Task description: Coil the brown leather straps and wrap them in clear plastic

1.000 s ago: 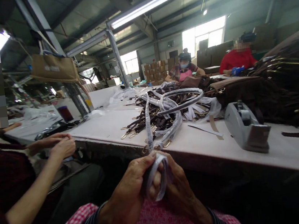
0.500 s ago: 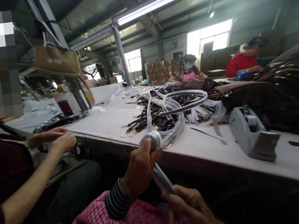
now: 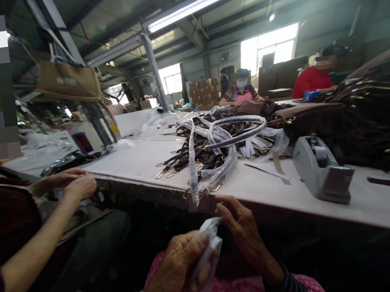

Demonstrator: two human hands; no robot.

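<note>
My left hand (image 3: 188,265) is closed around a crumpled piece of translucent white wrap (image 3: 208,253) above my lap. At the wrap's upper end, the fingertips of my right hand (image 3: 240,228) pinch its tip. Just beyond, a plastic-wrapped strap (image 3: 192,165) hangs at the table edge, its metal clasp pointing down. More wrapped straps (image 3: 237,124) lie looped over a pile of dark straps (image 3: 177,160) with gold-coloured clips.
A grey tape dispenser (image 3: 322,168) stands on the white table (image 3: 376,209) at the right, near dark brown bags (image 3: 315,122). A co-worker's hands (image 3: 76,182) are at the left. Two people (image 3: 243,91) sit across the table.
My hands have let go of the wrapped strap and its roll is out of view. My left hand has moved down and my right hand up, with the crumpled wrap now between them.
</note>
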